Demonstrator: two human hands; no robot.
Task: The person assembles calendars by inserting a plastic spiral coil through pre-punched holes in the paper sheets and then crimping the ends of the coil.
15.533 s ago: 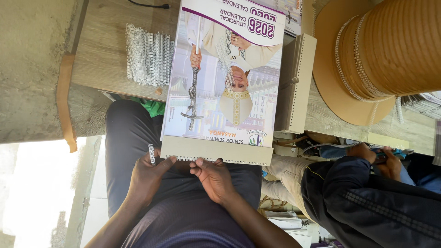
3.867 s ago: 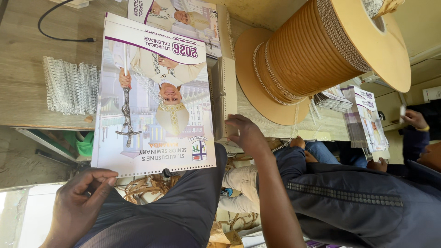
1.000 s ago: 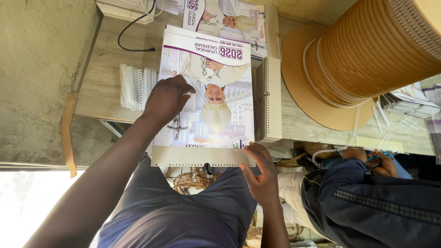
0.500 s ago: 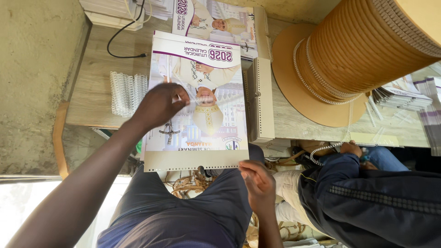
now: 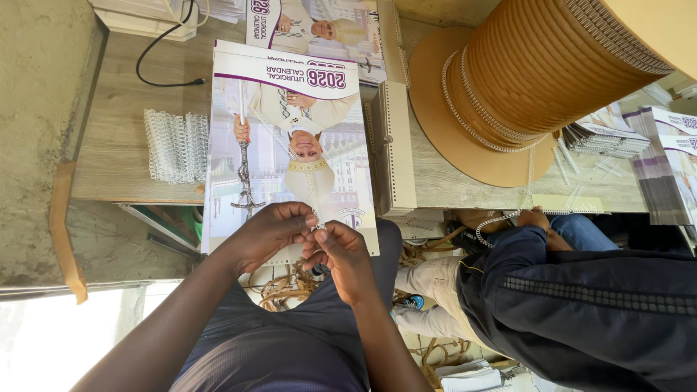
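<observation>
A printed wall calendar with a purple band and a robed figure lies on the wooden table, its near edge hanging over my lap. My left hand and my right hand meet at the middle of that near edge, fingertips pinched together on a small wire piece at the calendar's rim. Both hands touch the calendar. The edge under my fingers is hidden.
Cut white binding wire coils lie left of the calendar. A cream punching strip lies on its right, then a big cardboard spool of wire. More calendars lie beyond. A seated person in a dark jacket holds white wire at right.
My left hand has come down off the calendar's face to its near edge. It now meets my right hand, and both pinch at the rim.
</observation>
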